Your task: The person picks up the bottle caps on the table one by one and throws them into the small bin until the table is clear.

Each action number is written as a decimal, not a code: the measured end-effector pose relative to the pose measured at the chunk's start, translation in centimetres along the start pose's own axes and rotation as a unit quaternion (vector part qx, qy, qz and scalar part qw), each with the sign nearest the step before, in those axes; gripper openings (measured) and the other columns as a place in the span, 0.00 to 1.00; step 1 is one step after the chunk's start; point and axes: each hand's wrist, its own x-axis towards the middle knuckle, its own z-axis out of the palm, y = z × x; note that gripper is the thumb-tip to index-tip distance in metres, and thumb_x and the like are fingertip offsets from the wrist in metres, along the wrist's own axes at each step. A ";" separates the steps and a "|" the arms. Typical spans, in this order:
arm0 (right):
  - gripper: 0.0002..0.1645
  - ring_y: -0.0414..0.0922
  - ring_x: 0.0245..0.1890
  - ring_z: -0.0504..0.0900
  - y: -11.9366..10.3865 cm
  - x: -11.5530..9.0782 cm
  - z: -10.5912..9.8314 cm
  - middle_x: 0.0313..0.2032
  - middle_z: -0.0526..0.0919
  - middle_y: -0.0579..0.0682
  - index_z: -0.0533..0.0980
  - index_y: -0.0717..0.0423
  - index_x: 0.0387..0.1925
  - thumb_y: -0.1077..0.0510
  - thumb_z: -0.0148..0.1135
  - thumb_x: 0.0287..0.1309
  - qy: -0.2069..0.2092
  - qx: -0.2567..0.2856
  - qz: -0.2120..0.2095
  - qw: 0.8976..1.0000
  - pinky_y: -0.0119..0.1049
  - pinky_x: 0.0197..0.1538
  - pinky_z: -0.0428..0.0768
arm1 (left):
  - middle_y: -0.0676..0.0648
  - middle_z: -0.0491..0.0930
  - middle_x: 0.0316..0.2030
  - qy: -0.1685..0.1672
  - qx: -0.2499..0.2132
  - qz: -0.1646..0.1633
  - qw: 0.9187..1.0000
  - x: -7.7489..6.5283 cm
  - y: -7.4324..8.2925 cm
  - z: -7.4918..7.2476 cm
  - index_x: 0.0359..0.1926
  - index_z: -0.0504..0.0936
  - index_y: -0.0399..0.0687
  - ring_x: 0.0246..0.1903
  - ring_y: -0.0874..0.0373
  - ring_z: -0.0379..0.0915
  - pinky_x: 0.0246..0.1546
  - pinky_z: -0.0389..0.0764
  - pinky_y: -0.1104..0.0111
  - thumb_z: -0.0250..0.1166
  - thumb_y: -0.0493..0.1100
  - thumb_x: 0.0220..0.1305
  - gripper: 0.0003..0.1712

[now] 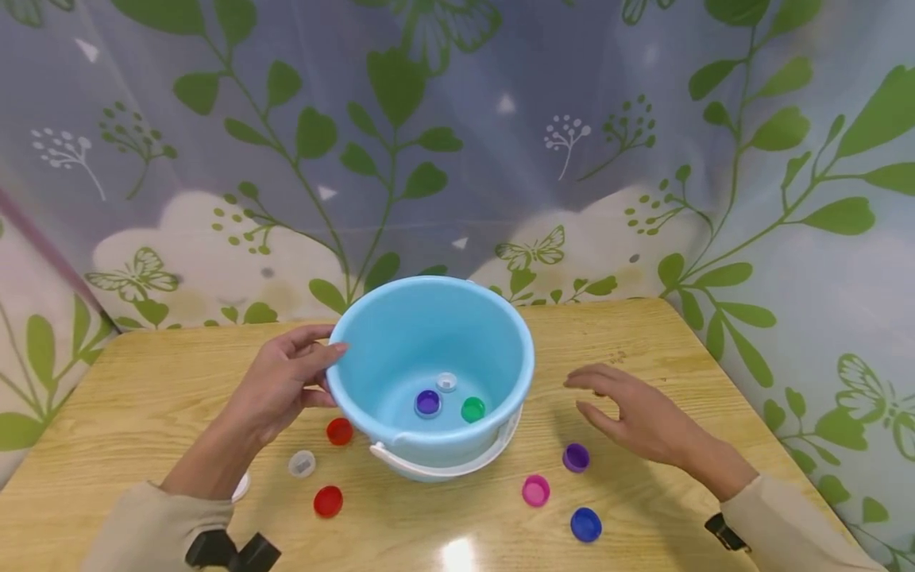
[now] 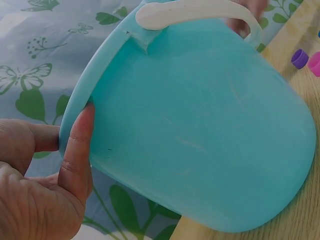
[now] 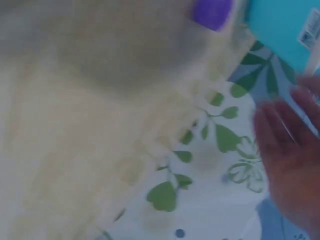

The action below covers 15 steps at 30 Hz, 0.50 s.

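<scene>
Smooth, soft-sheened plastic in bucket (image 1: 443, 326) at left fingers (image 2: 78, 147); likewise in cap (image 1: 576, 458) nearest right fingers (image 1: 608, 375); glossy wood grain on table (image 1: 179, 381) beneath both; matt cloth in sleeves (image 1: 782, 516) behind.

Light-blue bucket (image 1: 429, 330): mouth admits a hand from above; side walls bar low entry. Left side obstructed: left hand (image 1: 282, 385) grips the rim. Near side: white handle (image 1: 461, 470) hangs across the outer wall. Right side: passable gap above the wooden table (image 1: 608, 338), between bucket and right hand (image 1: 636, 409). Nearer the person, purple cap (image 1: 576, 457), pink cap (image 1: 535, 491) and blue cap (image 1: 586, 525) form low obstacles, gaps between them. Rear: printed curtain (image 1: 486, 167) limits passage beyond the table's far edge.
</scene>
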 end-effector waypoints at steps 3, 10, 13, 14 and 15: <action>0.21 0.51 0.58 0.73 0.4 -1.7 1.1 0.57 0.75 0.49 0.76 0.51 0.56 0.51 0.62 0.62 -0.081 0.001 0.010 0.997 0.50 0.55 0.76 | 0.43 0.76 0.30 0.000 0.002 0.001 1.000 0.0 0.0 0.0 0.63 0.64 0.32 0.21 0.59 0.76 0.26 0.84 0.66 0.63 0.40 0.65 0.30; 0.23 0.52 0.56 0.74 0.1 -3.3 2.9 0.56 0.76 0.51 0.77 0.50 0.55 0.48 0.65 0.59 -0.118 -0.018 -0.004 0.993 0.50 0.53 0.77 | 0.43 0.75 0.29 0.001 0.007 -0.001 1.000 -0.1 0.1 0.1 0.63 0.64 0.32 0.21 0.59 0.76 0.26 0.84 0.66 0.63 0.40 0.65 0.30; 0.19 0.50 0.52 0.76 -0.3 -3.5 3.4 0.53 0.77 0.49 0.78 0.48 0.52 0.53 0.67 0.57 -0.116 -0.026 -0.010 0.993 0.47 0.49 0.80 | 0.43 0.75 0.29 0.002 0.010 -0.001 1.000 -0.1 0.1 0.1 0.63 0.64 0.32 0.21 0.59 0.76 0.26 0.84 0.66 0.63 0.40 0.66 0.29; 0.18 0.49 0.51 0.76 -0.4 -3.6 3.6 0.52 0.77 0.48 0.79 0.47 0.51 0.55 0.67 0.57 -0.113 -0.025 -0.016 0.993 0.46 0.48 0.80 | 0.42 0.75 0.30 0.002 0.011 0.000 1.000 -0.1 0.1 0.1 0.63 0.64 0.32 0.21 0.59 0.76 0.26 0.84 0.66 0.63 0.40 0.66 0.29; 0.18 0.48 0.50 0.77 -0.4 -3.6 3.8 0.51 0.77 0.47 0.79 0.47 0.49 0.57 0.68 0.56 -0.109 -0.021 -0.027 0.993 0.45 0.48 0.81 | 0.43 0.75 0.30 0.001 0.012 0.000 1.000 -0.1 0.1 0.1 0.63 0.64 0.32 0.21 0.58 0.76 0.26 0.84 0.66 0.63 0.40 0.66 0.29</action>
